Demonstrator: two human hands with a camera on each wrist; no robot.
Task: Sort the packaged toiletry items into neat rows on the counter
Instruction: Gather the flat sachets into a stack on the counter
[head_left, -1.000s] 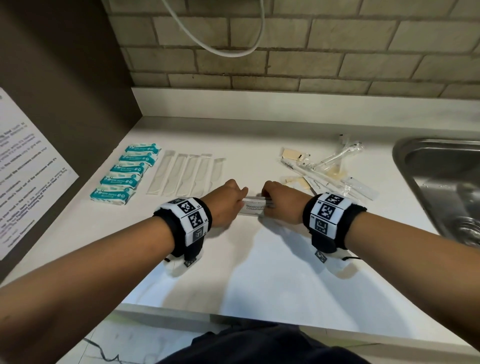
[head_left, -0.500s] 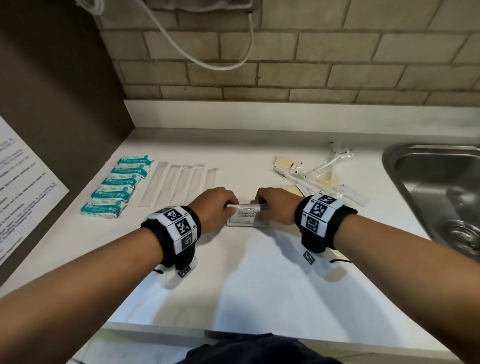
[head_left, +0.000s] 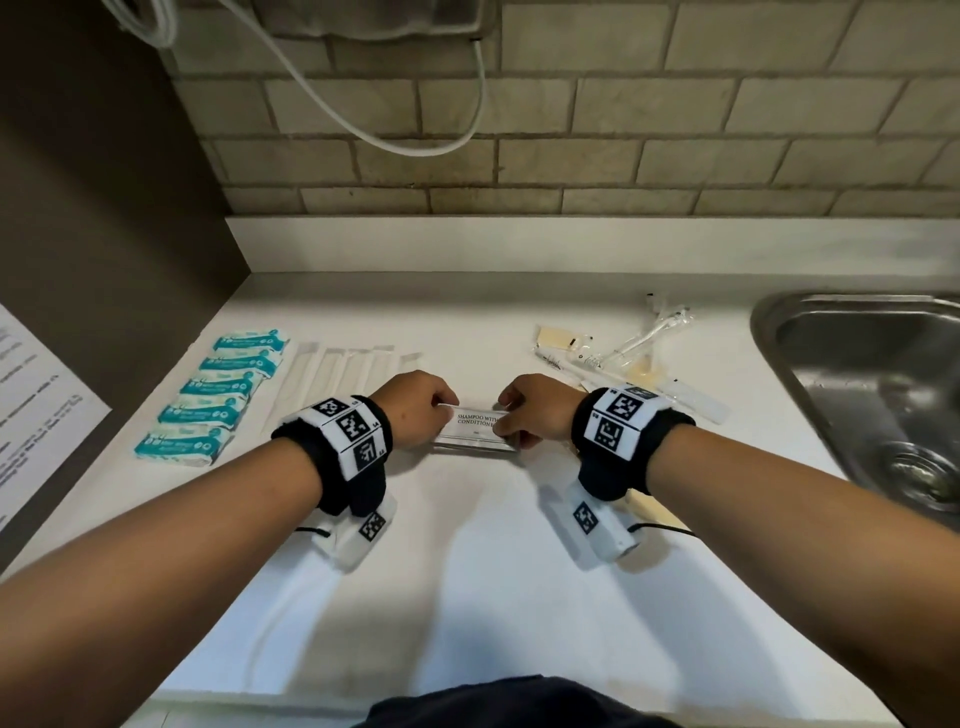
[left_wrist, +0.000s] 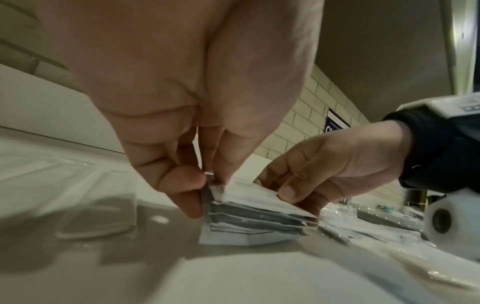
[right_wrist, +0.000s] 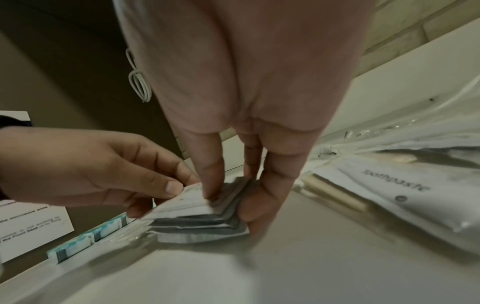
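Note:
A small stack of white shampoo sachets (head_left: 475, 431) (left_wrist: 254, 214) (right_wrist: 200, 216) rests on the white counter (head_left: 467, 571) between my hands. My left hand (head_left: 415, 408) (left_wrist: 205, 183) pinches the left end of the top sachet and lifts it slightly. My right hand (head_left: 530, 410) (right_wrist: 233, 197) grips the stack's right end, thumb at the front edge and fingers on top. At the left lie a column of teal-and-white packets (head_left: 218, 397) and a row of clear flat sleeves (head_left: 337, 374).
A loose pile of clear-wrapped toothbrushes, toothpaste packs and cream sachets (head_left: 623, 358) lies beyond my right wrist. A steel sink (head_left: 872, 384) is set in at the right. A dark side wall with a printed notice (head_left: 36, 405) closes off the left.
The stack has come a little nearer and now lies flat on the counter. My left fingers have shifted to pinching the top sachet's end. The camera has tilted up.

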